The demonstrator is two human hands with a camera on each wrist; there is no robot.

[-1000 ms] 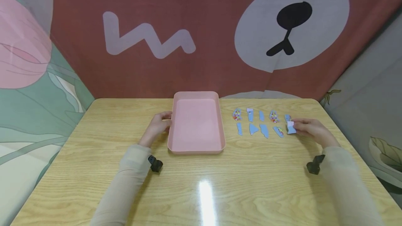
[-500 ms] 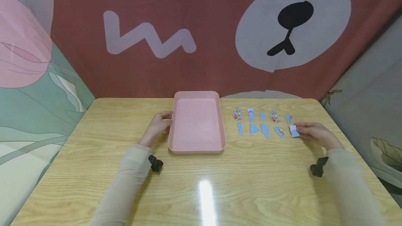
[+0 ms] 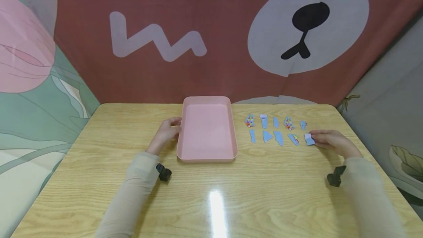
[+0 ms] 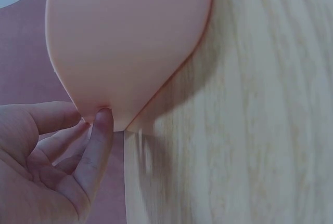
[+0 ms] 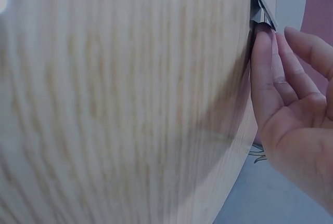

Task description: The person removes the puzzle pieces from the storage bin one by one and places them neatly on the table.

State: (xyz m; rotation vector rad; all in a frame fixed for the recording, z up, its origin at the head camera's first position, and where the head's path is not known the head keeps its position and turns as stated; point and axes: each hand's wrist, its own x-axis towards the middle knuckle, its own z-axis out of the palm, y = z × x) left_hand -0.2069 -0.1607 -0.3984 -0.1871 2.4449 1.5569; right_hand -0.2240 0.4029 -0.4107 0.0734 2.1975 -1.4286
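At the left side of a pink rectangular tray (image 3: pixel 207 131), my left hand (image 3: pixel 165 135) holds the wall. In the left wrist view the thumb (image 4: pixel 101 130) presses the outer wall while the other fingers reach the rim. My right hand (image 3: pixel 333 141) pinches the edge of a flat light-blue puzzle piece (image 3: pixel 309 141) with a pale lilac top, at the right end of the near row. The right wrist view shows this piece (image 5: pixel 264 7) tilted, one edge raised off the table. Its printed face is not visible there.
Several more flat puzzle pieces (image 3: pixel 278 137), blue or with multicoloured prints, lie in two rows right of the tray. The wooden table (image 3: pixel 264 194) ends at a brown cloth backdrop (image 3: pixel 158 80) behind. Patterned cloths hang on both sides.
My right hand has moved slightly right and toward me with the lilac-topped piece, uncovering the small blue piece behind it. Over the last half second it barely moves. The left hand and tray are still.
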